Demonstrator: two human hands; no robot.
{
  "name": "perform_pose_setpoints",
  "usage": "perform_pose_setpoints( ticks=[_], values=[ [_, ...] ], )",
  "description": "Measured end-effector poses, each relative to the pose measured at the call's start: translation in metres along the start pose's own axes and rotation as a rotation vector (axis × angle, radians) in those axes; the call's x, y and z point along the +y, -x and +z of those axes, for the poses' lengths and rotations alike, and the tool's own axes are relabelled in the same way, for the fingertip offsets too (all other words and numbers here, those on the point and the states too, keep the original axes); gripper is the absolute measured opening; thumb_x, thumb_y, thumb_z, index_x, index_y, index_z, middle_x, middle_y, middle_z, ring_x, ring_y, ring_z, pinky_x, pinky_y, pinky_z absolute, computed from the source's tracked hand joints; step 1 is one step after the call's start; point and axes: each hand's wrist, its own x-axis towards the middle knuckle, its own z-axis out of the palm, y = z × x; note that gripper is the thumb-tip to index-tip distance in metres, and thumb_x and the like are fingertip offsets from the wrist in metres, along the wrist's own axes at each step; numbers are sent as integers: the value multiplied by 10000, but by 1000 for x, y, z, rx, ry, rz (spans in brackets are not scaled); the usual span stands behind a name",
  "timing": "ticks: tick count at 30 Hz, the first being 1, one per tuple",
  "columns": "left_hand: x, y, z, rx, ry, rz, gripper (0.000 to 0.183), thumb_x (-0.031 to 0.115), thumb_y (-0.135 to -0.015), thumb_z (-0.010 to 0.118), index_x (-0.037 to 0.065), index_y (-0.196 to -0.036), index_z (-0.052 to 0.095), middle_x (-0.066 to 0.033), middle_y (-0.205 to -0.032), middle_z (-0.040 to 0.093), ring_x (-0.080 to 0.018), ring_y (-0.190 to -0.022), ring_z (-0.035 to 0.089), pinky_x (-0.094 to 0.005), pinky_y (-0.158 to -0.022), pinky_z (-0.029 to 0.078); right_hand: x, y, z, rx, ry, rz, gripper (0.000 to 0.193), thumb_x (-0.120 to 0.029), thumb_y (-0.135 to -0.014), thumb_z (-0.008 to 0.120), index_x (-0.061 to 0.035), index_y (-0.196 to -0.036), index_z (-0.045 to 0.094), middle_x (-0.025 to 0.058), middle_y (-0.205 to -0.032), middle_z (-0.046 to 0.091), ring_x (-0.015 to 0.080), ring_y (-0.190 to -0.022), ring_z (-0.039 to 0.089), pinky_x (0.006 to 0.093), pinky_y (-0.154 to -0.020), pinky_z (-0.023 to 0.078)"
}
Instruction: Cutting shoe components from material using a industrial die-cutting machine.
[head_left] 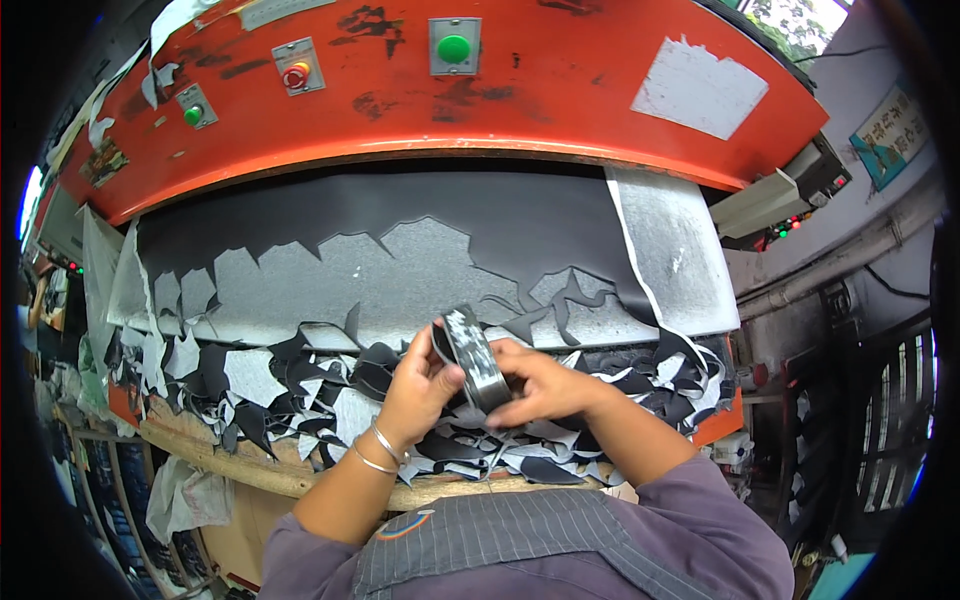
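Between both hands, above the near edge of the cutting bed, is a cutting die (474,358), a dark metal band with a worn, silvery outer face, tilted on edge. My left hand (420,388) grips its left side, thumb bent against it. My right hand (545,384) closes round the right side, with some fingertips hidden behind the band. Beyond the hands, a black sheet of material (400,195) lies on the pale cutting board (680,250). Its near edge is jagged with cut-out outlines, and a few thin black offcuts (563,310) rest close to the die.
A red-orange press beam (560,100) spans the far side, with green buttons (454,49) and a red knob (295,75). Black and white scraps (270,385) pile up along the near side, behind a wooden rail (220,455). A control box (800,185) stands at the right.
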Motion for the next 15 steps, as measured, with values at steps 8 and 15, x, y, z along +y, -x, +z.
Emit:
perform_pose_setpoints(
  ticks=[8,15],
  values=[
    [3,33,-42,528,-532,-34,206,124,-816,742,8,-936,621,-21,-740,652,-137,-667,603,-265,-621,480,-6,-8,-41,117,581,149,513,-332,-646,785,-180,-1124,679,203,-1212,428,387,-1118,502,399,-944,451],
    [31,-39,-32,358,-1222,406,506,191,-803,706,37,-1232,486,-156,-1151,616,-332,-1095,564,-441,-984,377,-2,-57,-146,153,1138,409,461,-400,-699,753,-220,-1120,707,187,-1358,435,346,-1241,461,399,-1010,420]
  ],
)
